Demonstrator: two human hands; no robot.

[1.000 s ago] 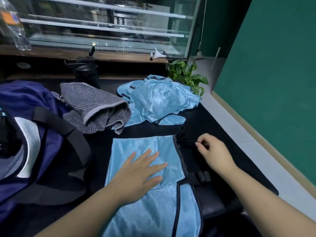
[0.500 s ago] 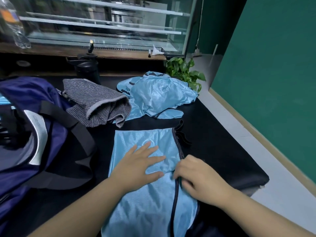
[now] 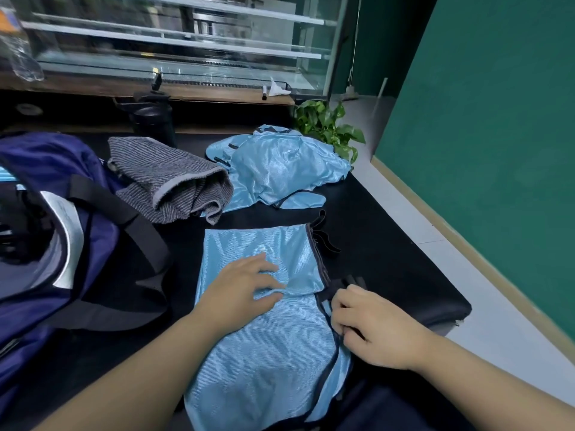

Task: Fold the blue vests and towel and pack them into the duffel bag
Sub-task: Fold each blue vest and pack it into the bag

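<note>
Now we work shiny light-blue mesh vest (image 3: 267, 343), flat on black table (image 3: 389, 269) before us. Left hand (image 3: 245, 290) presses it, fingers spread. Right hand (image 3: 370, 325) pinches dark-trimmed edge, fingers curled. We judge fabric light, limp, slippery; best held by trim. Navy duffel bag (image 3: 46, 213) sits left.

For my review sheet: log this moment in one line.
left hand flat on vest | right hand pinching its black edge | towel waiting

Black table (image 3: 389, 244) bears vests (image 3: 280, 169), towel (image 3: 174, 181), seemingly a bag (image 3: 46, 169).
</note>
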